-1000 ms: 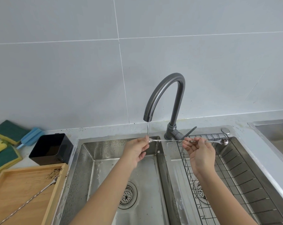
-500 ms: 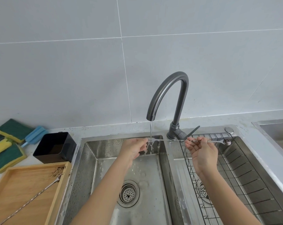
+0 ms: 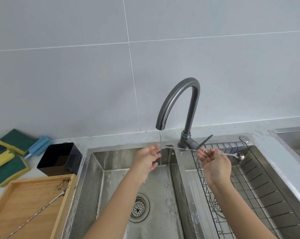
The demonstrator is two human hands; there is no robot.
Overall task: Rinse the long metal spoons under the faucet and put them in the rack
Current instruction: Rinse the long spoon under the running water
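A long metal spoon is held level above the sink, its dirty bowl at the right over the wire rack and its forked end at the left, close to the water stream. My right hand pinches the handle near its middle. My left hand is open beside the stream, fingers spread, just left of the spoon's forked end and holding nothing. The dark curved faucet runs a thin stream into the left basin. A second long spoon lies on the wooden tray at the lower left.
A black square container stands on the counter left of the sink. Green and yellow sponges and a blue one lie at the far left. Another sink edge shows at the far right. Dark crumbs lie on the tray's corner.
My left hand has let go of the spoon's left end and opened beside the stream. My right hand has drawn the spoon slightly to the right.
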